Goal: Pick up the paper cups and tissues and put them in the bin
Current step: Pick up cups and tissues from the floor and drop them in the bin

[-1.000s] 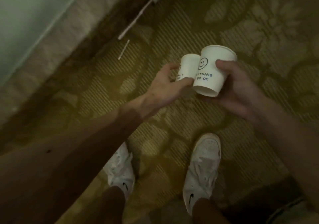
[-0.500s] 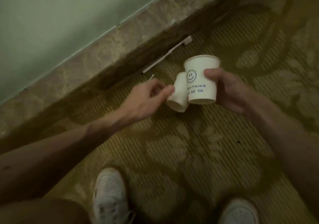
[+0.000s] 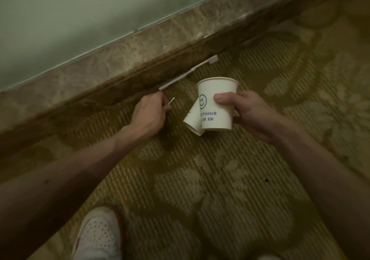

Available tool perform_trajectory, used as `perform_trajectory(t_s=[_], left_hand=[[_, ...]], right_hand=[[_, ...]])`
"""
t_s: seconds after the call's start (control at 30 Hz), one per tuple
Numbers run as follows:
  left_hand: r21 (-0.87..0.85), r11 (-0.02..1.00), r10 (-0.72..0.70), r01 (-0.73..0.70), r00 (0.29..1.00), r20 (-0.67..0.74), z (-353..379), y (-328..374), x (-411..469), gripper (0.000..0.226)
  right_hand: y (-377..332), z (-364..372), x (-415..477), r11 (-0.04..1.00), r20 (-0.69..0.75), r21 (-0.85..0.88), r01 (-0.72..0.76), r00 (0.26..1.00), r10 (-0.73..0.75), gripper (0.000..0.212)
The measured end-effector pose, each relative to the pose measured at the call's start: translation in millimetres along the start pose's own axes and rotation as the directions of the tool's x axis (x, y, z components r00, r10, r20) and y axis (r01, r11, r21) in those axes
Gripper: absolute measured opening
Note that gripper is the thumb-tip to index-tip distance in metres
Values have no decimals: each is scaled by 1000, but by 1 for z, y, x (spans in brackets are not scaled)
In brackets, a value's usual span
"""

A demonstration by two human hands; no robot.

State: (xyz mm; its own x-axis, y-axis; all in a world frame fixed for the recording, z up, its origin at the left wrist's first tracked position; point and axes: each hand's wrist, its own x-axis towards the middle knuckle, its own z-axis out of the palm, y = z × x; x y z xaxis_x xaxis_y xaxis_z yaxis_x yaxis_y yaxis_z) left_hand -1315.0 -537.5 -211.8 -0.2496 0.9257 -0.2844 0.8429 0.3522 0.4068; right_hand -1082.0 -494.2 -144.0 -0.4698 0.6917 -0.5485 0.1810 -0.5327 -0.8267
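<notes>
A white toothbrush [image 3: 188, 73] lies on the patterned carpet [image 3: 200, 179], right along the dark edge of the stone strip [image 3: 100, 63]. Just below it, towards the person, the right hand [image 3: 254, 115] grips two paper cups off the floor. The front cup [image 3: 217, 103] is upright, smiley face showing, thumb across its side. The second cup [image 3: 193, 119] is tilted, touching the first and partly hidden behind it. Below the toothbrush's handle end, the left hand [image 3: 149, 115] is curled low over the carpet. A cotton swab [image 3: 171, 101] sticks out from its fingers, apparently pinched, though the fingertips are hidden. Well below the toothbrush, a white shoe [image 3: 98, 235] stands at the bottom edge.
</notes>
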Motion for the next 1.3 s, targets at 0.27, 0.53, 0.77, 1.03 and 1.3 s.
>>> perform_trajectory(t_s=[0.27,0.53,0.77,1.03,1.3], left_hand=[[206,940,298,-272,948,-108,-10,17,15,19],[313,872,402,-377,915,-17,-5,32,39,17],[39,953,300,-300,954,-9,-10,33,41,23],[-632,693,7,348,873,488,-61,88,-26,15],[-640,698,52,322,868,494,-221,215,-125,23]], right_hand=[[-1,-5,-6,995,-113,103,5,994,7,50],[11,-21,1,971,-119,236,-22,992,51,66],[21,-31,12,925,-151,380,-6,986,68,99],[-16,-18,-48,679,-177,734,-16,961,214,66],[-155,12,-213,405,-231,910,90,922,313,50]])
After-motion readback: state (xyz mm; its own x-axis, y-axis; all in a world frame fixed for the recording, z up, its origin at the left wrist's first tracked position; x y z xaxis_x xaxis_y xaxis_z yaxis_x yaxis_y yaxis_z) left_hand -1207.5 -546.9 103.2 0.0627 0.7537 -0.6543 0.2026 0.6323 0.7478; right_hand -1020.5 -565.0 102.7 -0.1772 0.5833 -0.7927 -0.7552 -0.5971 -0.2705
